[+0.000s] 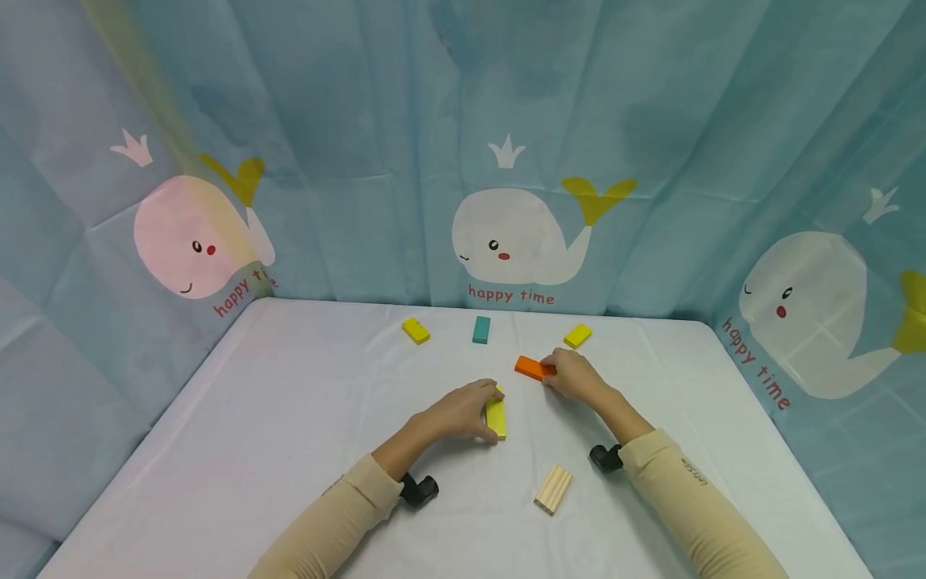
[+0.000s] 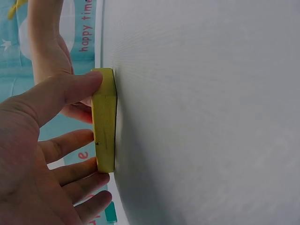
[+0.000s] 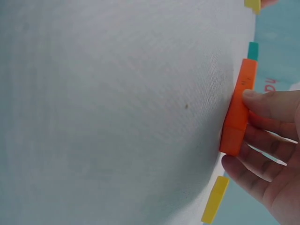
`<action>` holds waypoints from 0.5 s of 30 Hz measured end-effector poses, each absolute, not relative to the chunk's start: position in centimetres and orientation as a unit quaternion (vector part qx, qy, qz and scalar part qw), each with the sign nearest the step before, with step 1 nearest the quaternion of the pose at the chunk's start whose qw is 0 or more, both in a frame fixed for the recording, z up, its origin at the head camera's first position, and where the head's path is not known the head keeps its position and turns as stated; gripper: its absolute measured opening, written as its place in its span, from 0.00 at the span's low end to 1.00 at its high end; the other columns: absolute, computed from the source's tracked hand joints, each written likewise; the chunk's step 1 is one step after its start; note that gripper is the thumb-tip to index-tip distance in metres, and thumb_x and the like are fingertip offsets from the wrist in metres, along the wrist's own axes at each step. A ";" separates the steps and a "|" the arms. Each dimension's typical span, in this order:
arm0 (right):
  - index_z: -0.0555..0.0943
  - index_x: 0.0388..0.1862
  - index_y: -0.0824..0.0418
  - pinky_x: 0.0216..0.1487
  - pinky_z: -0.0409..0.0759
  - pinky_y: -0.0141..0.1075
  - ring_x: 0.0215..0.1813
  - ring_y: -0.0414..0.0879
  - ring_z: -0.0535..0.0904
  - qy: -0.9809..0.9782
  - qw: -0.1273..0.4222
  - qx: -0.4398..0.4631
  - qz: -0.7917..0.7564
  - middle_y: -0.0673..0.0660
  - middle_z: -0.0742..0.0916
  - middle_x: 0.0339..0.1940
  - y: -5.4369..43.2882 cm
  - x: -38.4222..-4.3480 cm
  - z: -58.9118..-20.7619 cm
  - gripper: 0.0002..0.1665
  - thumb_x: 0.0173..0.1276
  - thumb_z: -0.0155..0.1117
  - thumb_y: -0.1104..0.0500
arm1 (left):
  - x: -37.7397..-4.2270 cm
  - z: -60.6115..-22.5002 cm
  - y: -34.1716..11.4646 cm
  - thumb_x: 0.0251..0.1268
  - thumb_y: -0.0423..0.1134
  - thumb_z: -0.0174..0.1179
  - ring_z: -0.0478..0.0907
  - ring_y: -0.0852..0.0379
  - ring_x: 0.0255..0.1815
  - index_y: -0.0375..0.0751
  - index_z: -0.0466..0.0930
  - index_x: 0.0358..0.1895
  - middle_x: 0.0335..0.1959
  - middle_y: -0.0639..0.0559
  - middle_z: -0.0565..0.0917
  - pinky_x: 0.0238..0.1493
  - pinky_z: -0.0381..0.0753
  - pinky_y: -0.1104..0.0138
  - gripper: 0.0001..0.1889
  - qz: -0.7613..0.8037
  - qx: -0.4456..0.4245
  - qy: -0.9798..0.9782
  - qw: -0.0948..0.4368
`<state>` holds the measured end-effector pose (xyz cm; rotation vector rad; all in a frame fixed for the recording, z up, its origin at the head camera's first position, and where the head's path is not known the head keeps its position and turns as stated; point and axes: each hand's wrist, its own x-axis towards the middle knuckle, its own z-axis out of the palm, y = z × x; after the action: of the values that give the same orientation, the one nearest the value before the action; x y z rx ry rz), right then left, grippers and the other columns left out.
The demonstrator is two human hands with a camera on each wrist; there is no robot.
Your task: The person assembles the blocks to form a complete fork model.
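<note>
Near the middle of the table, my left hand [image 1: 459, 412] holds a long yellow block [image 1: 495, 420] between thumb and fingertips. In the left wrist view, the thumb presses one end of this yellow block [image 2: 106, 126] and fingers reach its other end. Farther back and to the right, my right hand [image 1: 575, 375] pinches an orange block [image 1: 530, 367] that lies slantwise. The right wrist view has the thumb on the near face of the orange block [image 3: 237, 110] and the fingers behind it. Both blocks appear to rest on the white cloth.
Along the back lie a yellow block [image 1: 415, 330], a teal block [image 1: 481, 330] and another yellow block [image 1: 578, 335]. A striped bare-wood piece [image 1: 554, 490] lies between the forearms. Behind the white table [image 1: 253, 418] hangs a blue whale-print curtain [image 1: 405, 201].
</note>
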<state>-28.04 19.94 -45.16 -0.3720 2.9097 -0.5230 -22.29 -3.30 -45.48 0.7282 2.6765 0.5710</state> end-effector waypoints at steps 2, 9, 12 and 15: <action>0.82 0.55 0.69 0.56 0.79 0.47 0.43 0.50 0.78 0.974 0.080 -0.125 -0.173 0.61 0.84 0.45 20.0 -28.0 -45.1 0.21 0.65 0.68 0.60 | -22.3 -45.5 -3.3 0.49 0.48 0.75 0.66 0.52 0.72 0.48 0.73 0.64 0.73 0.51 0.66 0.71 0.67 0.58 0.36 0.198 0.253 0.934 0.156; 0.81 0.55 0.69 0.57 0.79 0.48 0.44 0.51 0.78 0.972 0.089 -0.123 -0.178 0.62 0.84 0.46 20.0 -28.0 -45.0 0.22 0.65 0.68 0.61 | -22.2 -45.1 -3.2 0.50 0.48 0.75 0.66 0.52 0.72 0.47 0.73 0.64 0.73 0.50 0.66 0.71 0.68 0.58 0.35 0.196 0.253 0.933 0.164; 0.81 0.56 0.69 0.57 0.79 0.49 0.44 0.51 0.77 0.972 0.092 -0.122 -0.180 0.62 0.84 0.47 20.0 -28.0 -45.0 0.22 0.65 0.67 0.61 | -22.2 -45.1 -3.2 0.51 0.49 0.74 0.66 0.52 0.72 0.47 0.73 0.64 0.74 0.50 0.66 0.71 0.68 0.58 0.35 0.193 0.253 0.934 0.165; 0.81 0.56 0.69 0.57 0.79 0.48 0.44 0.51 0.77 0.972 0.091 -0.122 -0.181 0.62 0.84 0.47 19.9 -28.0 -45.1 0.22 0.65 0.67 0.60 | -22.2 -45.2 -3.2 0.51 0.49 0.74 0.66 0.52 0.72 0.47 0.72 0.64 0.74 0.50 0.66 0.71 0.68 0.59 0.36 0.191 0.253 0.934 0.164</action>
<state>-28.01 19.95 -45.08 -0.3621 2.8873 -0.5392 -22.24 -3.21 -45.18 0.7218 2.6618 0.5453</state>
